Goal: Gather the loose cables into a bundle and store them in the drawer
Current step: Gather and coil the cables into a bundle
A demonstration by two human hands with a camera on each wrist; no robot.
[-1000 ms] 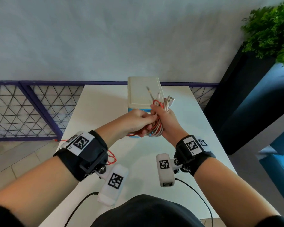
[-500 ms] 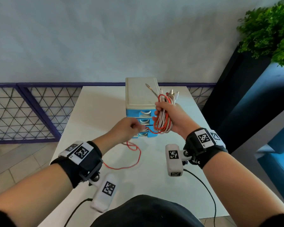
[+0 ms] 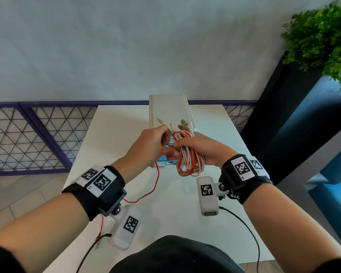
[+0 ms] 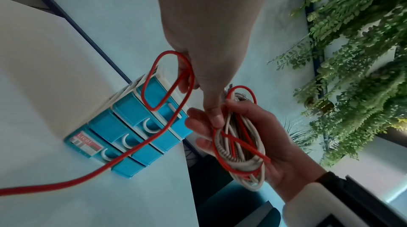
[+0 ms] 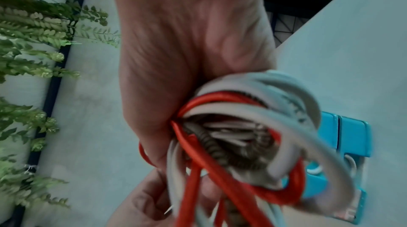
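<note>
Several cables, red and white, are sitting coiled as a bundle (image 3: 187, 156) in the right hand (image 3: 203, 148), its grip curling round the coil's middle, above the tabletop (image 3: 114, 134). One red cable (image 3: 155, 186) is trailing loose down to the tabletop; the left hand (image 3: 150, 142) is pinching its loop beside the bundle. Cables look light, limp, springy: likely to uncoil, so clamping mid-coil is advisable. Drawer unit (image 4: 132, 126) is standing just behind, drawers closed.
</note>
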